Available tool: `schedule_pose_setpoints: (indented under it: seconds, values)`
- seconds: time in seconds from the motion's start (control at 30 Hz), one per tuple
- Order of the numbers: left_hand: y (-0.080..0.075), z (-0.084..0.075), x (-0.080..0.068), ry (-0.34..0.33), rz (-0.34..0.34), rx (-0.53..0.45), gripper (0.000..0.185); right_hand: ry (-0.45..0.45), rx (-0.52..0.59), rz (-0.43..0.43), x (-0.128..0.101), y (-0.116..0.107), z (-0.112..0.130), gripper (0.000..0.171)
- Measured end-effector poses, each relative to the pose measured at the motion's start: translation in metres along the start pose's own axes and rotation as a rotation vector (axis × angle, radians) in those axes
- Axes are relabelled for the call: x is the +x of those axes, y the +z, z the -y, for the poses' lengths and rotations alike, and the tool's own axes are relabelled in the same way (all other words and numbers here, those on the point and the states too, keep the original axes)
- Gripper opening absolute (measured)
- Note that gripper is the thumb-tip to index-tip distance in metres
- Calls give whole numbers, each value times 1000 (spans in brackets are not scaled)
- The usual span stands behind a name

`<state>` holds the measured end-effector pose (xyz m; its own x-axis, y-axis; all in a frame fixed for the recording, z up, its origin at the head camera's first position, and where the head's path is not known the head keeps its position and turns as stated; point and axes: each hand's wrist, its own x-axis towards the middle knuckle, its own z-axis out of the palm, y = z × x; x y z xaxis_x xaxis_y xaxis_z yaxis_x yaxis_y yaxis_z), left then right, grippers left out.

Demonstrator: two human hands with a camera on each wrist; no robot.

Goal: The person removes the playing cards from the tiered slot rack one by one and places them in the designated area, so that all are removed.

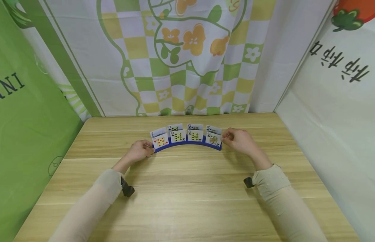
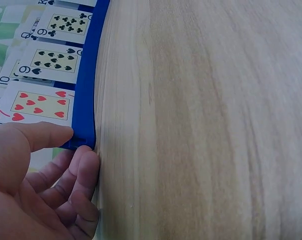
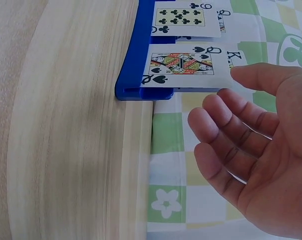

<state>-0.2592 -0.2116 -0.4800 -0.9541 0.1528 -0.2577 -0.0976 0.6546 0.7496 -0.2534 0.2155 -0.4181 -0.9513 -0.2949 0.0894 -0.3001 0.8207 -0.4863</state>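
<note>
Left forearm in a pale sleeve [image 1: 93, 198], angled up from the near left edge toward the middle of the wooden table [image 1: 187, 201]. Left hand [image 1: 140, 151] at the left end of the curved blue card holder [image 1: 187, 144]; fingers loosely bent, thumb [image 2: 46, 135] and a fingertip touching the holder's end, pinching it lightly in the left wrist view. Holder: standing near the far middle of the table, arched away from the person, two rows of playing cards upright in its slots. Front row, left to right: seven of hearts [image 1: 160, 140], nine of spades [image 1: 178, 136], nine of clubs [image 1: 195, 135], queen of spades [image 1: 213, 138]; back row partly hidden, a ten and a king readable. Right hand [image 1: 239, 139] at the right end of the holder, just beside the queen of spades; fingers spread and relaxed, only slightly bent, holding nothing; thumb tip [image 3: 251, 75] at the card's edge, touching or just short of it, not resolvable. Right forearm in a pale sleeve [image 1: 278, 191], angled in from the near right. Patterned curtain [image 1: 187, 57] behind the table.
</note>
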Motion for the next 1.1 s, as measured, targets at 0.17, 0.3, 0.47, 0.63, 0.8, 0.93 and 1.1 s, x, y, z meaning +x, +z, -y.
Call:
schedule_pose_setpoints:
  seconds: [0.17, 0.3, 0.47, 0.63, 0.8, 0.93, 1.1]
  values:
    - [0, 1, 1, -2, -10, 6, 37, 0, 3, -3, 1, 0, 1, 21]
    - [0, 3, 2, -3, -12, -4, 35, 4, 2, 9, 2, 1, 1, 21]
    - [1, 2, 1, 2, -7, -13, 35, 1, -7, 2, 4, 4, 0, 19]
    - [1, 1, -1, -5, -5, -19, 36, -6, -7, -24, 4, 6, 0, 18]
    - [1, 1, 0, -7, -7, -15, 36, 2, 2, -25, 5, 6, 2, 18]
    - [1, 1, 0, -11, -7, -17, 37, 3, -11, -40, 6, 7, 3, 16]
    - [1, 0, -1, -10, -5, -19, 37, -8, -8, -73, 6, 5, 5, 14]
